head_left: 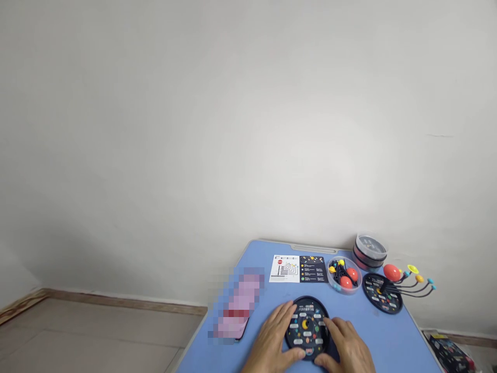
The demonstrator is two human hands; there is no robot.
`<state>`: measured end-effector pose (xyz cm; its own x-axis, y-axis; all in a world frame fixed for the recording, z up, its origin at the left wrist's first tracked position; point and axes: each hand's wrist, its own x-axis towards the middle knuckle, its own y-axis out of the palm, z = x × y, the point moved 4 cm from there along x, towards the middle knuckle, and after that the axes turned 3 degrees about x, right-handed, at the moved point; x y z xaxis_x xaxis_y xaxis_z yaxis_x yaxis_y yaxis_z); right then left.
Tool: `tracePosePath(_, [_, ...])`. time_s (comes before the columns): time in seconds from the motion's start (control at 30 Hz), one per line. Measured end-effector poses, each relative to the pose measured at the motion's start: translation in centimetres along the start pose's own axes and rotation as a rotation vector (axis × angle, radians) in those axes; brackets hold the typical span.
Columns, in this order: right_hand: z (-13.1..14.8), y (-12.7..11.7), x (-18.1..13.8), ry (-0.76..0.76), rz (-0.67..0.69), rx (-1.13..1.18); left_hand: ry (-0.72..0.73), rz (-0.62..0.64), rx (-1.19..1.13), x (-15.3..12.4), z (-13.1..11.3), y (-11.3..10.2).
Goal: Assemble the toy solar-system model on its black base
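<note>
A round black base (305,313) with a raised rim lies flat on the blue table, printed with coloured planets and white labels. A small dark hole or peg shows at its centre, beside a yellow print. My left hand (273,339) grips its left edge, fingers along the upper left and thumb at the lower rim. On the opposite side, my right hand (345,346) holds the right edge, with the thumb at the bottom. Beyond the base, a clear round tub (336,289) contains red half-balls (346,282), small yellow pieces and black rods.
A printed instruction sheet (284,269) lies behind the base. An assembled planet model (382,293) with curved arms stands at right, near stacked clear containers (369,253). A blurred pink phone-like object (238,305) lies left. A dark package (450,352) sits on the floor. The wall backs the table (217,321).
</note>
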<state>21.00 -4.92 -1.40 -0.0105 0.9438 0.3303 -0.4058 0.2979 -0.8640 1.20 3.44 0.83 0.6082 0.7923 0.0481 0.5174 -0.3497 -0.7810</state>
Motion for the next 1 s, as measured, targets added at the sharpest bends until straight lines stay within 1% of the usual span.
tracePosePath(0.13, [0.5, 1.4, -0.1, -0.017, -0.094, -0.098, 0.026, 0.027, -0.076, 0.5, 0.2, -0.6])
tracePosePath(0.2, [0.6, 1.8, -0.2, -0.015, -0.109, -0.125, 0.038, 0.052, -0.108, 0.5, 0.3, -0.8])
tracePosePath(0.27, [0.7, 1.4, -0.3, -0.040, -0.099, -0.110, 0.047, 0.069, -0.126, 0.5, 0.4, -1.0])
tracePosePath(0.33, [0.5, 0.0, 0.0, -0.050, -0.088, -0.071, 0.049, 0.078, -0.128, 0.5, 0.4, -1.1])
tracePosePath(0.4, [-0.1, -2.4, 1.0, 0.005, -0.088, -0.054, 0.041, 0.075, -0.121, 0.5, 0.3, -1.2])
tracePosePath(0.47, [-0.9, -5.4, 2.9, 0.105, -0.093, -0.111, 0.024, 0.068, -0.112, 0.5, 0.1, -1.2])
tracePosePath(0.5, [-1.5, -6.8, 4.1, 0.171, -0.079, -0.163, 0.015, 0.066, -0.101, 0.6, 0.1, -1.1])
tracePosePath(0.53, [-2.0, -7.9, 5.4, 0.243, -0.037, -0.225, 0.010, 0.065, -0.087, 0.7, 0.1, -0.9])
tracePosePath(0.57, [-2.7, -8.8, 6.7, 0.324, 0.023, -0.287, 0.008, 0.062, -0.071, 0.8, 0.1, -0.7])
tracePosePath(0.63, [-3.7, -10.2, 9.2, 0.387, 0.047, -0.324, 0.025, 0.048, -0.045, 1.0, 0.4, -0.2])
tracePosePath(0.7, [-4.5, -10.4, 11.2, 0.410, 0.076, -0.330, 0.062, 0.011, -0.041, 1.2, 0.8, 0.2])
tracePosePath(0.77, [-4.8, -9.8, 12.4, 0.411, 0.100, -0.326, 0.098, -0.020, -0.039, 1.3, 1.4, 0.5])
tracePosePath(0.9, [-4.5, -7.7, 13.6, 0.404, 0.147, -0.317, 0.140, -0.031, -0.014, 1.2, 1.9, 0.7])
tracePosePath(1.0, [-4.3, -6.6, 14.0, 0.418, 0.158, -0.317, 0.153, -0.035, -0.011, 1.2, 2.1, 0.9])
